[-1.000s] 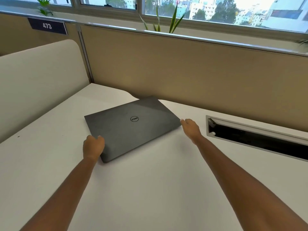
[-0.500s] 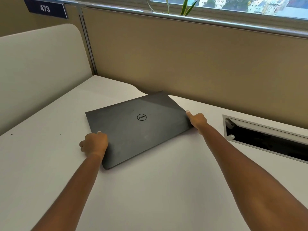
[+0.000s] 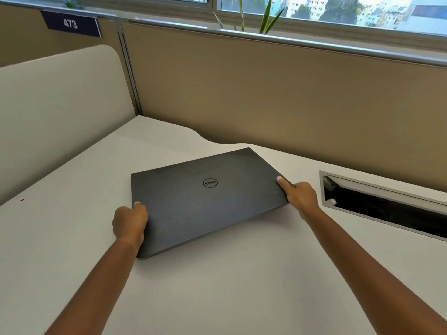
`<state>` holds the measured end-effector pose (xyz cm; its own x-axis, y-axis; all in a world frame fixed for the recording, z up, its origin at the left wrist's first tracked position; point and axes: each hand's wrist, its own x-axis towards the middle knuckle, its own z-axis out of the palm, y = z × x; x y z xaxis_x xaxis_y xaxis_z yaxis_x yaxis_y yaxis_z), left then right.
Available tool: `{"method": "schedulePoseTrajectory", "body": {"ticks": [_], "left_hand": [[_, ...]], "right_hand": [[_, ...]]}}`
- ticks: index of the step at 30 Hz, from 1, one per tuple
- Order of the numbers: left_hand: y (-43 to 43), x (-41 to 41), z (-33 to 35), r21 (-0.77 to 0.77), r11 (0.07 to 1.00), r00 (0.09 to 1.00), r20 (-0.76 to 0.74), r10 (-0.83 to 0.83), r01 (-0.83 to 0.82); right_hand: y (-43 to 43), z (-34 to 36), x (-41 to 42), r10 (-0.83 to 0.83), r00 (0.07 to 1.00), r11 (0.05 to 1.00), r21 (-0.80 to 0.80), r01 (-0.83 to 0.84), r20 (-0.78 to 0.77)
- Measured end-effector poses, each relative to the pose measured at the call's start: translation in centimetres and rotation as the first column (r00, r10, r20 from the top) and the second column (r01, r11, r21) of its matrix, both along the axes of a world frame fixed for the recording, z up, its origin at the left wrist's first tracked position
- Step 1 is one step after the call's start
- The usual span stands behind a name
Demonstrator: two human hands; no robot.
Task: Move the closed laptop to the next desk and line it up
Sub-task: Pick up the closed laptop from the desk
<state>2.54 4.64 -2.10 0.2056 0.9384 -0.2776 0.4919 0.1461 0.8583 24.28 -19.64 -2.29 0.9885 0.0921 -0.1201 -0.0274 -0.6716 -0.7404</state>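
A closed dark grey laptop (image 3: 205, 199) with a round logo on its lid lies at a slant on the white desk (image 3: 217, 286). My left hand (image 3: 129, 222) grips its near left edge, thumb on the lid. My right hand (image 3: 300, 193) holds the right corner, thumb lying along the lid's edge. The fingers under the laptop are hidden. Whether the laptop rests fully on the desk or is slightly raised, I cannot tell.
A tan partition wall (image 3: 266, 93) runs behind the desk, with a cream divider panel (image 3: 55, 112) on the left. An open cable slot (image 3: 382, 204) is cut into the desk at the right. A sign reading 473 (image 3: 70, 23) hangs top left; plants stand on the window sill.
Both hands have closed in on the laptop's edges, the thumbs now on the lid. The laptop has turned slightly. The camera has shifted a little.
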Motion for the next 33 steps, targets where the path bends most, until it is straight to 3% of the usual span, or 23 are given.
{"method": "schedulePoseTrajectory", "body": {"ticks": [7, 21, 33], "left_hand": [[-5.5, -2.1, 0.3, -0.003, 0.994, 0.994, 0.030, -0.106, 0.106], [-20.9, -1.7, 1.0, 0.023, 0.920, 0.919, 0.057, -0.391, 0.390], [-28.1, 0.2, 0.0, 0.014, 0.881, 0.880, 0.048, -0.473, 0.473]], "right_hand": [[-8.2, 1.2, -5.0, -0.096, 0.994, 0.990, 0.111, 0.091, 0.043], [-27.5, 1.6, -12.5, -0.356, 0.932, 0.934, 0.063, 0.352, 0.073], [-35.1, -0.2, -14.4, -0.484, 0.875, 0.872, 0.085, 0.482, 0.005]]}}
